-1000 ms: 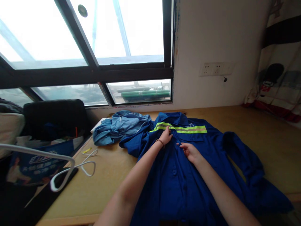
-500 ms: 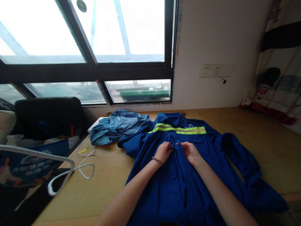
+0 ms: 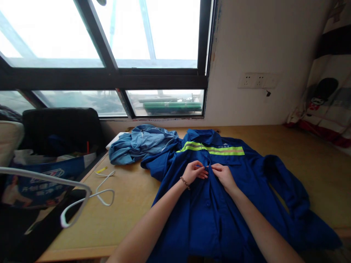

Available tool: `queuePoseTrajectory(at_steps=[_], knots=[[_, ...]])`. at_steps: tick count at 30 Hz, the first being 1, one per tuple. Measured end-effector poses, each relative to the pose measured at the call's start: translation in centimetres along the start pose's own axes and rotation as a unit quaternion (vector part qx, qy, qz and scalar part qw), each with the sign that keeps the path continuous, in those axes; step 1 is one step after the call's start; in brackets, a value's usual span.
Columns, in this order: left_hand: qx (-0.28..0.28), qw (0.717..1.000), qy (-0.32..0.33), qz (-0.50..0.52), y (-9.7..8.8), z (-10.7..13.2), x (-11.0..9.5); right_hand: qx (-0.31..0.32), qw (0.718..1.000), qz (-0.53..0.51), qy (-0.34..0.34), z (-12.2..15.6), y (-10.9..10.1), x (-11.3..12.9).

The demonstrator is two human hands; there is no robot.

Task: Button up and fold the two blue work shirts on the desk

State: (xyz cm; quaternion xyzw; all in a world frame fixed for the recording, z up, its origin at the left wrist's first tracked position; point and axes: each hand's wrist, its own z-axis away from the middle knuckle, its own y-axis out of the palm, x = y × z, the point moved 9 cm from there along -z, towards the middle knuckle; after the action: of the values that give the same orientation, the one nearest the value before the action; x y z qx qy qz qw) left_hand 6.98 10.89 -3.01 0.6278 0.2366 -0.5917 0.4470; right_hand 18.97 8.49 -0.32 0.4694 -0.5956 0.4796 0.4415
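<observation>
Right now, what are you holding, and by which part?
The left grip and right grip pinch the blue jacket at its front opening, below the stripe.

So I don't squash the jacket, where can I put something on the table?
The table has bare patches: at left, between the cord and jacket; at right, between its sleeve and the curtain. It's crowded mid-table, where left hand and right hand pinch the jacket, and back left, by the heaped cloth.

Overexposed window (image 3: 153, 33), dim room corners, wide-angle edge stretch, slight softness
</observation>
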Motion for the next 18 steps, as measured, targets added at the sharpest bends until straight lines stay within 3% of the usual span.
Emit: queuePoseTrajectory(at_steps=[8, 13, 18], knots=[[-0.01, 0.999, 0.037, -0.02, 0.5, -0.1, 0.3, -0.029, 0.989, 0.14, -0.041, 0.1, 0.0, 0.7], [-0.058, 0.994, 0.052, -0.08, -0.2, -0.3, 0.8, -0.028, 0.969, 0.223, -0.101, 1.0, 1.2, 2.1], [-0.092, 0.994, 0.045, -0.05, -1.0, -0.4, 1.0, -0.004, 0.965, 0.237, -0.109, 1.2, 2.2, 2.4]])
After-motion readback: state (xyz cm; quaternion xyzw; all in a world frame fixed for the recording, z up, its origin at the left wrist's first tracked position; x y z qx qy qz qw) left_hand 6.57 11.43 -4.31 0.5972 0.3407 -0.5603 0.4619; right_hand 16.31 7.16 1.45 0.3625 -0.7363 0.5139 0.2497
